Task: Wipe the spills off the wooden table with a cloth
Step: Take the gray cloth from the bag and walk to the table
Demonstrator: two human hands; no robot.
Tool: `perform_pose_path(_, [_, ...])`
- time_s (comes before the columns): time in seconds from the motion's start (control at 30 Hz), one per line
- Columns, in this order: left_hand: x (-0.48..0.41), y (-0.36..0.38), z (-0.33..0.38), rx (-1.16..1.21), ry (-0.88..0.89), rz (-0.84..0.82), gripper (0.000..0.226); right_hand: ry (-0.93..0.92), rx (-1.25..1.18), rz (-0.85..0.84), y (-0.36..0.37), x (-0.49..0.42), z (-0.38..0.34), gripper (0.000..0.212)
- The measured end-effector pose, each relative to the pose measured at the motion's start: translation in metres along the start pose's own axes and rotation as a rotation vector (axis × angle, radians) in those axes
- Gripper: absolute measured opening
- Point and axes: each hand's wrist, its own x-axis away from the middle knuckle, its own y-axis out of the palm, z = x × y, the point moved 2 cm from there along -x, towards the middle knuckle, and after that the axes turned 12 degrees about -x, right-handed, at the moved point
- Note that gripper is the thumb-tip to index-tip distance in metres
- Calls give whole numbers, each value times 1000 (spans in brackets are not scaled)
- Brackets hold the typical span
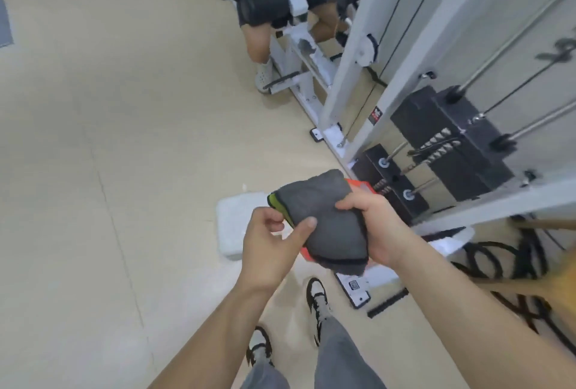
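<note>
I hold a small stack of folded cloths [327, 220] in front of me, above the floor. The top one is grey; a green edge and an orange edge show beneath it. My right hand [371, 229] grips the stack from the right side. My left hand [274, 242] pinches the grey cloth's left edge between thumb and fingers. A blurred brown wooden edge [561, 282], perhaps the table, shows at the far right; no spills are visible.
A white cable gym machine [374, 83] with black weight stacks [452, 139] stands ahead and right. Another person's legs [258, 42] sit at a machine at the top. A white pad [233, 217] lies on the beige floor; black ropes [514, 264] coil at right. My feet are below.
</note>
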Motion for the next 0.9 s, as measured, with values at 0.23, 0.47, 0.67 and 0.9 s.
perform_pose_path(0.23, [113,111,96,85,117,-545,42,-256,-196,281,-130,166,-28,34])
perform_pose_path(0.47, [263,293,126,-6,122,-979,38,-440,-158,601,-310,343,7,24])
perform_pose_path(0.67, [411,459,122,-218,195,-1286,39,-529,-262,941,-465,492,72,22])
perform_pose_path(0.9, [520,584,114,-331,59,-1533,37,-637,-588,1128,-571,572,113,15])
